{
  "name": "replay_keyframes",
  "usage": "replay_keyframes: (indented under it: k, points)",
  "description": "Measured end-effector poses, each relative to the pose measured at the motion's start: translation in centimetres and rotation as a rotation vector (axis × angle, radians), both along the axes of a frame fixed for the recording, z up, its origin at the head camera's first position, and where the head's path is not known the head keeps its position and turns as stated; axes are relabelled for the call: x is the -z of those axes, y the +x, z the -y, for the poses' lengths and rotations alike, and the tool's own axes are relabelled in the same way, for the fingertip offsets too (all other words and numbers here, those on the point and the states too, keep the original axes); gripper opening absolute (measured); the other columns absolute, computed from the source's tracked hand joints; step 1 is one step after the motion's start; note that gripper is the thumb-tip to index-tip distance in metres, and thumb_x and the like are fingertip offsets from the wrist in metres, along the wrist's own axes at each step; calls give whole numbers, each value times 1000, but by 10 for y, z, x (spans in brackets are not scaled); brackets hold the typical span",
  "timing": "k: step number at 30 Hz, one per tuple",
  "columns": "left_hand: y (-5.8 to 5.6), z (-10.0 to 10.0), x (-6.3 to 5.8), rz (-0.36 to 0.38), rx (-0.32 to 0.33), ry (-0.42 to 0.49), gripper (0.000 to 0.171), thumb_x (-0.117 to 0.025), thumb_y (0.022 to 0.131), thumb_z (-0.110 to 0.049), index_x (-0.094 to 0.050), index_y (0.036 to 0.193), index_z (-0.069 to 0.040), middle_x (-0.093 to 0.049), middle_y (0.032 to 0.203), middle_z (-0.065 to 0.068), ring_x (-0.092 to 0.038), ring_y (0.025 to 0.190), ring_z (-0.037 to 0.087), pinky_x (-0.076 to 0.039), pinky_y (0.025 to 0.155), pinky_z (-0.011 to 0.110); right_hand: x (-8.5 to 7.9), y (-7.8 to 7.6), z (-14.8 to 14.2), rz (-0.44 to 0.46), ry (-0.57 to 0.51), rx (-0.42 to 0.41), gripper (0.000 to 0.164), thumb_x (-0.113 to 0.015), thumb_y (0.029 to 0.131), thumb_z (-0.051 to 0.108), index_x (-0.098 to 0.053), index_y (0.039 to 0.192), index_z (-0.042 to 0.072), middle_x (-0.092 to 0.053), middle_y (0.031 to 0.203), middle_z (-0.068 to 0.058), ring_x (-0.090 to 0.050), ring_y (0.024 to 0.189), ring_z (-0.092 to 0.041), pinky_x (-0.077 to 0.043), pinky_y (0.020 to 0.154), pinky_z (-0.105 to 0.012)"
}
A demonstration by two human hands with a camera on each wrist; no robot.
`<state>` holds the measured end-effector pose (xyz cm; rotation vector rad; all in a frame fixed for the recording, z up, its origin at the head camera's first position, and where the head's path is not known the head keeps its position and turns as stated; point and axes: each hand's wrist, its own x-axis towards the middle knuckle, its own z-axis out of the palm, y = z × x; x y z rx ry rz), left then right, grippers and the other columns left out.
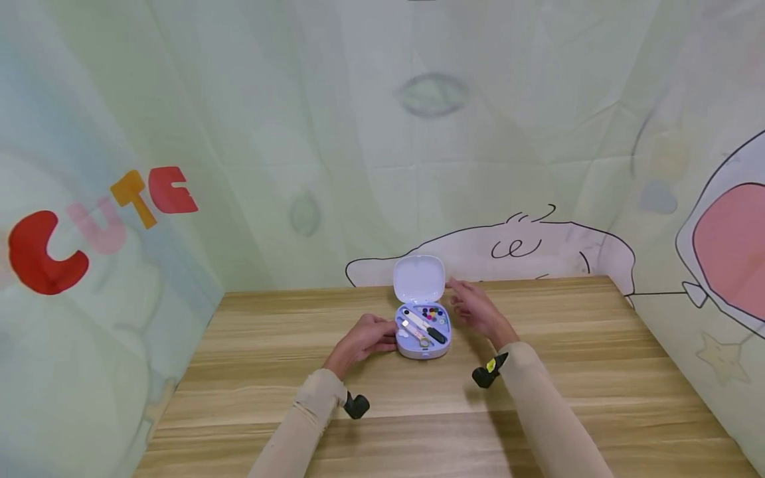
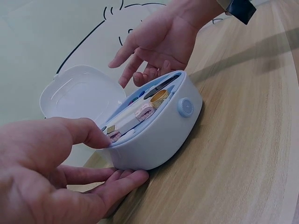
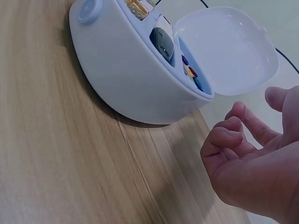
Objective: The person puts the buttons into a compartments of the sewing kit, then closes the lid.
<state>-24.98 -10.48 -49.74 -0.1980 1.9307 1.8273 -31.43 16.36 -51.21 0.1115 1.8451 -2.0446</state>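
Observation:
A small white and lilac sewing box (image 1: 406, 350) sits on the table with its lid (image 1: 420, 279) raised at the back. Inside lie a dark-handled tool (image 1: 437, 335), a rolled pink-and-white tape measure (image 2: 144, 111), a gold thimble-like ring (image 2: 159, 97) and several coloured buttons (image 1: 431, 312). My left hand (image 1: 369, 335) grips the box's left side, thumb at the rim and fingers low against the base. To the right of the lid, my right hand (image 1: 475, 307) hovers with loosely curled fingers (image 3: 224, 137), holding nothing and apart from the box.
The wood-grain table (image 1: 287, 398) runs back to a printed cloth backdrop (image 1: 269, 166) close behind the lid. A black wrist camera (image 1: 356, 405) is strapped at the left sleeve, another camera (image 1: 487, 373) at the right.

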Motion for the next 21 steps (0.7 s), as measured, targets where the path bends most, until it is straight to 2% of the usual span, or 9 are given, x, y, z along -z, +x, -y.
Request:
replay_keyframes:
  k: [12, 21]
  points:
    - [0, -1, 2, -13, 1, 17, 28, -61, 99, -4, -62, 120, 15, -71, 102, 18, -68, 85, 20, -62, 89, 40, -7, -7, 11, 38, -27, 22, 50, -51, 108, 48, -48, 141, 11, -53, 88, 0, -44, 68, -12, -32, 56, -22]
    - [0, -1, 2, -14, 4, 43, 28, -60, 99, -3, -61, 119, 16, -71, 99, 17, -69, 84, 19, -62, 89, 39, -12, -11, 13, 38, -16, 22, 46, -50, 109, 46, -50, 138, 11, -54, 88, -2, -46, 68, -12, -33, 56, -22]
